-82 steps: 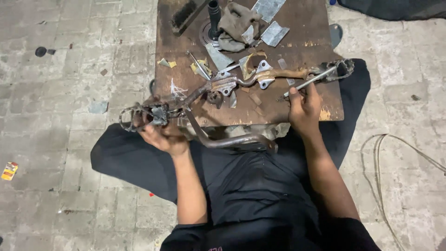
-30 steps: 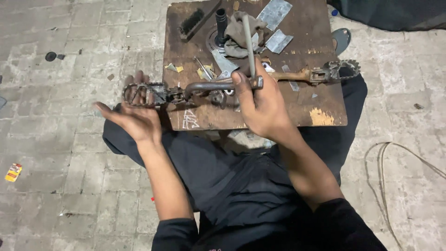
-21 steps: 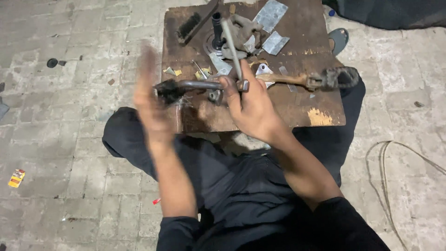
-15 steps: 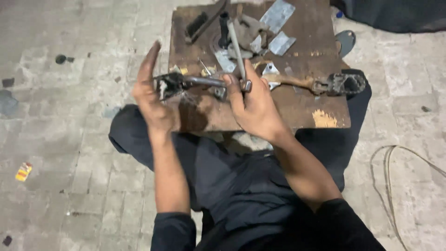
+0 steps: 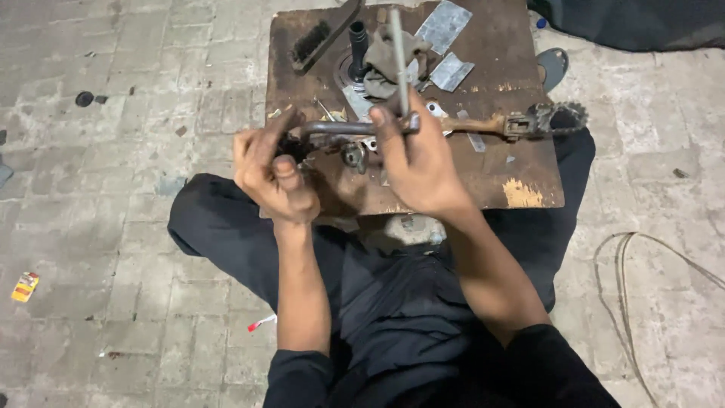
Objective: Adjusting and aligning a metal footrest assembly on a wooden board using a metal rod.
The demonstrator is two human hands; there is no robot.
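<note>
Where the frame's centre-left shows the left hand [image 5: 273, 175], it is clenched around the near end of a bent metal tube [image 5: 355, 127], thumb folded over, the part it covers hidden. The tube runs rightward across the middle of the frame, just above the wooden tabletop [image 5: 521, 159]. Right hand [image 5: 417, 155], centre frame, grasps the tube where a thin upright rod [image 5: 398, 53] meets it, fingers wrapped round the joint.

Handling, as judged: steel, rigid, fairly heavy for its bulk, grimy and likely slick with old grease. Best taken on the plain tube sections, as both hands do; ends look knobbly and awkward.

Further right, a rusty bar ends in a toothed footpeg [image 5: 557, 119], lying on the tabletop near its right edge; teeth would bite a palm.

Upper part of the tabletop: a brush [image 5: 317, 41] at upper left, a black cylindrical piece [image 5: 358, 47], loose sheet-metal offcuts [image 5: 445, 24] at top centre.

Containers: none in view. Small parts lie loose on the tabletop.

Floor: paved blocks, a small yellow packet [image 5: 25, 285] at far left, a looped cable [image 5: 642, 295] at right.
</note>
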